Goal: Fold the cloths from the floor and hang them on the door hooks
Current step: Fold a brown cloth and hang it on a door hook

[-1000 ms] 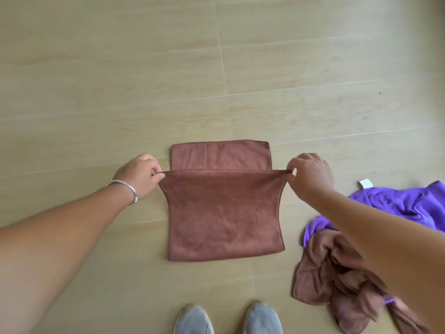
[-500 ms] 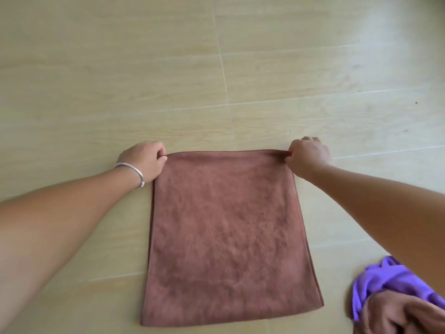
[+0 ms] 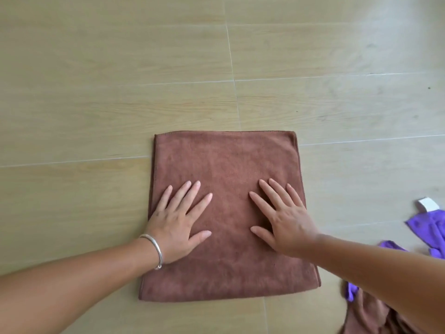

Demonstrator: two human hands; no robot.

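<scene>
Presently both hands lie flat, palms down, fingers spread and straight: left hand (image 3: 177,222) and right hand (image 3: 285,219) press the folded brown cloth (image 3: 226,165) on the floor (image 3: 96,92), its slightly longer axis running away from the person.

So the floor (image 3: 96,92) is that pale wood-look stuff, yellowish-tan with faint grain running sideways. It's laid in big panels with thin light seams between them, and 1 seam runs top to bottom through the middle of the view. There are a couple of tiny dark specks on it over to the right. The top right corner looks washed out by a soft glare.
</scene>
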